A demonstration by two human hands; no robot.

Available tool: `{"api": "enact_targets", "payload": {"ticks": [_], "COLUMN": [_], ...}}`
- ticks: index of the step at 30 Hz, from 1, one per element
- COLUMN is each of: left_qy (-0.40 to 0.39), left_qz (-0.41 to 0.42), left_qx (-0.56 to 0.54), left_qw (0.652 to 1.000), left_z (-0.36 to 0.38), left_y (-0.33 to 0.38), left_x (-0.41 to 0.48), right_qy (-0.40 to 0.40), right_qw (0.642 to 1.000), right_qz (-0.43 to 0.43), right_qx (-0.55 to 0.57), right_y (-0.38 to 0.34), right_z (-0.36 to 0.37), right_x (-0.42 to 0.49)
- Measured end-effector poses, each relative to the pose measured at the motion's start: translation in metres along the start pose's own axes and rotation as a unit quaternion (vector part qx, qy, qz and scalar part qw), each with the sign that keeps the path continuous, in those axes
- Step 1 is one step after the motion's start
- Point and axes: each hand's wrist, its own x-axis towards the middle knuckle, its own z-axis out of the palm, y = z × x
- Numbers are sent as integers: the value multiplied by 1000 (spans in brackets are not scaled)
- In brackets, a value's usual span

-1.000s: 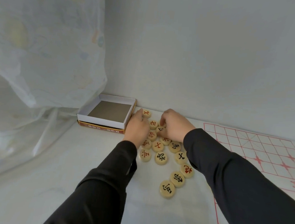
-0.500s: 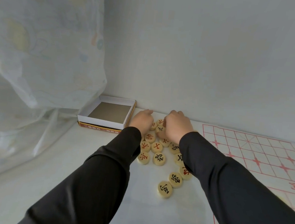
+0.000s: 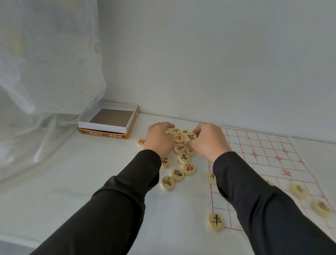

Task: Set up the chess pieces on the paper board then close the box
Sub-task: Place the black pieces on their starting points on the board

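View: head, the only one.
Box: left of centre against the wall, open. Its grey bottom is bare and no pieces are inside. A red band runs under the front wall; whether that is the lid I cannot tell.
Board: flat on the worktop, filling the right of the frame. Most of its red grid is bare.
Pile: loose pieces, red and black mixed, in mid-frame between box and board and off the grid. A stray piece lies just left of the pile.
On the board: a corner piece at the lower left corner, an edge piece on the left border half under the right sleeve, and two right pieces low on the right, blurred.
Left hand: fingers curled over the pile's far left side. Whether it grips a piece I cannot tell.
Right hand: thumb and fingers pinching a black-marked piece at the top of the pile.
Done: box emptied, board spread, roughly four pieces on the grid.
Left: by my reading this is early. Most of the pieces have yet to be placed, then the box closed.
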Motion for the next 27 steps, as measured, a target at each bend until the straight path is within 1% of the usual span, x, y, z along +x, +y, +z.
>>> {"api": "enact_targets", "payload": {"ticks": [6, 8, 11, 13, 16, 21, 27], "left_qy": [-33, -34, -45, -59, -85, -131, -144], "left_qz": [16, 9, -10, -25, -52, -51, -35], "left_qx": [-17, -29, -67, -112, -155, -116, -114], "left_qw": [999, 999, 997, 992, 983, 983, 982], "left_z": [15, 23, 36, 45, 54, 69, 78], "left_y": [22, 26, 33, 41, 49, 52, 52], "left_x": [-47, -60, -79, -91, -101, -108, -111], "right_qy": [47, 56, 69, 75, 74, 56, 21], "right_qw": [999, 998, 996, 995, 995, 998, 1000], "right_qz": [9, 19, 36, 41, 37, 12, -8], "right_qx": [23, 36, 51, 59, 53, 37, -7], "right_y": [28, 38, 52, 60, 67, 78, 89], "right_z": [-22, -25, -32, -38, -46, -60, -67], "right_x": [-51, -67, -84, -92, -100, -112, -114]}}
